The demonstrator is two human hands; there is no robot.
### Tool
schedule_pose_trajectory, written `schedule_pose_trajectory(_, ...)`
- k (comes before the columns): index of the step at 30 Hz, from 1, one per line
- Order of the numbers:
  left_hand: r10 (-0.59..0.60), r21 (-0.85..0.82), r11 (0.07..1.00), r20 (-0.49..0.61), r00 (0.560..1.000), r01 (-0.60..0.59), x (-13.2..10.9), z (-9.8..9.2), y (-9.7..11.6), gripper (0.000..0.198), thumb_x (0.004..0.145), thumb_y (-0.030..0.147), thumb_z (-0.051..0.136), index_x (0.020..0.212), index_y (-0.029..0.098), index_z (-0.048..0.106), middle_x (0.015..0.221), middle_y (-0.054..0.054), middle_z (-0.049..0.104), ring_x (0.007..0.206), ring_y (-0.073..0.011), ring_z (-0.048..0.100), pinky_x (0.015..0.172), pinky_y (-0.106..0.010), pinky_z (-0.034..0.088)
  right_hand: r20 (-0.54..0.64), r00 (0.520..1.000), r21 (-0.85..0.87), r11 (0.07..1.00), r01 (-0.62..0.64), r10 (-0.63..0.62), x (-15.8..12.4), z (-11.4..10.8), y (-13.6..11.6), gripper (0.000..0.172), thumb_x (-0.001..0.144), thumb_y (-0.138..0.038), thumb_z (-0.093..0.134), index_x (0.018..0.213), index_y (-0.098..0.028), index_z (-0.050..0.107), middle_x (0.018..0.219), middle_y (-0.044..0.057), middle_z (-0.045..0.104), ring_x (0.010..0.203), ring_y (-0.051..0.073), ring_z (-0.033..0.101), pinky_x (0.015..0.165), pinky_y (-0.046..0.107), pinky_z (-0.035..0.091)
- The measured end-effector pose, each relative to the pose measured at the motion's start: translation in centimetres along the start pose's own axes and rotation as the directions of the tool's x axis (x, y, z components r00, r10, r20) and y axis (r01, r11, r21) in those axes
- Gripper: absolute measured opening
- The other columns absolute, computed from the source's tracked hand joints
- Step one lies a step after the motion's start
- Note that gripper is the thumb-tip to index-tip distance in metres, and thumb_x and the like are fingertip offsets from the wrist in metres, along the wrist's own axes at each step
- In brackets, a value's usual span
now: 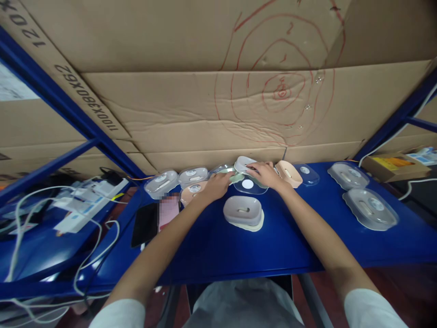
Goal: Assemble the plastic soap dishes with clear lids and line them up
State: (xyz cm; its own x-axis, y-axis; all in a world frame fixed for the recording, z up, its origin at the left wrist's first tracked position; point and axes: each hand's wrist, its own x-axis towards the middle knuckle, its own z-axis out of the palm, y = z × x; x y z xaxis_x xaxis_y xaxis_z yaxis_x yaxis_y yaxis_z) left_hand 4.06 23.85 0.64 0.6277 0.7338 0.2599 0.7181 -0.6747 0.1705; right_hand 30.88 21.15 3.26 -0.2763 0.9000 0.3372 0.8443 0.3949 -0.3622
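Both my arms reach forward over a blue table [307, 237]. My left hand [216, 186] is closed around the left edge of a clear oval lid with a white round sticker [248, 185]. My right hand [264, 174] lies over the far side of that same lid, fingers curled onto it beside a grey soap-dish part [243, 163]. Just in front of my hands sits a grey soap dish stacked on a cream base [243, 212].
Several more soap dishes line the back: clear-lidded ones [161, 182] at left, a peach one [289, 173], two lidded ones [370, 207] at right. A black phone [144, 224] lies at left. Cables and a power strip [89, 197] fill the left shelf. Cardboard [218, 100] walls the back.
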Motion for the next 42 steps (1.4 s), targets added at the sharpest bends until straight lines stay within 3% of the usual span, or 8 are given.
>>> schedule_pose_trajectory(9,-0.004,-0.109,0.994,-0.117,0.993,-0.009,-0.1,-0.5,0.9,0.04,0.106,0.018,0.042,0.143,0.021,0.057,0.131,-0.013,0.074,0.121,-0.0289,0.07,0.106,-0.045,0.054,0.075,0.997,-0.017,0.999,-0.033,0.034,-0.4,0.1,0.0,0.063,0.101,-0.061,0.064,0.151,-0.024,0.059,0.156,0.015,0.06,0.141,0.037,0.056,0.114,0.053,0.039)
schedule_pose_trajectory(15,0.033,-0.166,0.984,-0.223,0.974,-0.071,-2.1,-3.2,4.0,0.04,0.112,0.021,0.029,0.134,0.019,0.063,0.132,-0.014,0.071,0.126,-0.0261,0.067,0.111,-0.045,0.052,0.069,0.993,-0.039,0.995,-0.089,0.091,-0.2,0.5,-0.4,0.051,0.108,-0.052,0.054,0.147,-0.021,0.063,0.151,0.018,0.063,0.138,0.035,0.057,0.113,0.053,0.037)
schedule_pose_trajectory(18,0.143,-0.164,0.971,-0.184,0.973,-0.173,-5.3,-4.0,7.6,0.033,0.113,0.035,0.041,0.133,0.023,0.066,0.135,-0.01,0.072,0.129,-0.025,0.065,0.114,-0.044,0.05,0.067,0.994,-0.038,0.995,-0.087,0.089,-0.1,0.6,-0.9,0.048,0.105,-0.047,0.061,0.145,-0.02,0.065,0.149,0.018,0.064,0.14,0.035,0.055,0.118,0.054,0.03)
schedule_pose_trajectory(24,0.403,0.058,0.913,0.039,0.915,-0.404,-10.3,-2.0,12.2,0.062,0.105,0.064,0.055,0.153,0.025,0.054,0.163,-0.017,0.05,0.149,-0.0364,0.049,0.125,-0.061,0.034,0.041,0.988,0.028,0.989,-0.148,0.147,0.3,0.1,-1.7,0.048,0.107,-0.053,0.054,0.14,-0.022,0.069,0.141,0.015,0.071,0.133,0.034,0.063,0.115,0.051,0.036)
schedule_pose_trajectory(29,0.415,0.099,0.903,0.05,0.909,-0.418,-9.6,-0.5,11.6,0.063,0.105,0.066,0.052,0.151,0.023,0.055,0.157,-0.015,0.056,0.144,-0.0344,0.053,0.125,-0.058,0.033,0.049,0.984,0.075,0.982,-0.173,0.169,0.9,-0.5,-2.5,0.051,0.115,-0.048,0.032,0.142,-0.023,0.067,0.138,0.008,0.075,0.123,0.024,0.071,0.105,0.036,0.049)
schedule_pose_trajectory(33,0.421,0.106,0.899,0.054,0.906,-0.424,-8.6,-0.6,10.8,0.064,0.105,0.068,0.05,0.151,0.023,0.055,0.158,-0.016,0.056,0.146,-0.0344,0.052,0.126,-0.059,0.029,0.07,0.986,0.029,0.987,-0.155,0.153,0.9,-1.9,-2.9,0.057,0.116,-0.034,0.015,0.148,-0.024,0.062,0.148,0.005,0.068,0.133,0.017,0.065,0.108,0.028,0.048)
schedule_pose_trajectory(39,0.393,-0.04,0.919,0.004,0.92,-0.392,-8.6,-0.7,9.3,0.054,0.11,0.055,0.05,0.153,0.023,0.054,0.152,-0.012,0.065,0.138,-0.0283,0.061,0.119,-0.051,0.038,0.259,0.921,-0.218,0.947,-0.237,0.291,-0.8,-4.2,-2.3,0.032,0.1,-0.024,0.054,0.115,-0.018,0.081,0.117,0.017,0.081,0.113,0.032,0.075,0.099,0.038,0.052)
schedule_pose_trajectory(42,0.323,-0.131,0.934,-0.08,0.943,-0.332,-8.6,-0.9,9.1,0.047,0.113,0.048,0.049,0.152,0.024,0.055,0.148,-0.011,0.068,0.132,-0.0248,0.064,0.112,-0.045,0.043,0.311,0.891,-0.31,0.921,-0.235,0.332,-1.1,-4.4,-2.5,0.037,0.097,-0.017,0.054,0.123,-0.02,0.08,0.122,0.018,0.079,0.115,0.032,0.074,0.1,0.039,0.049)
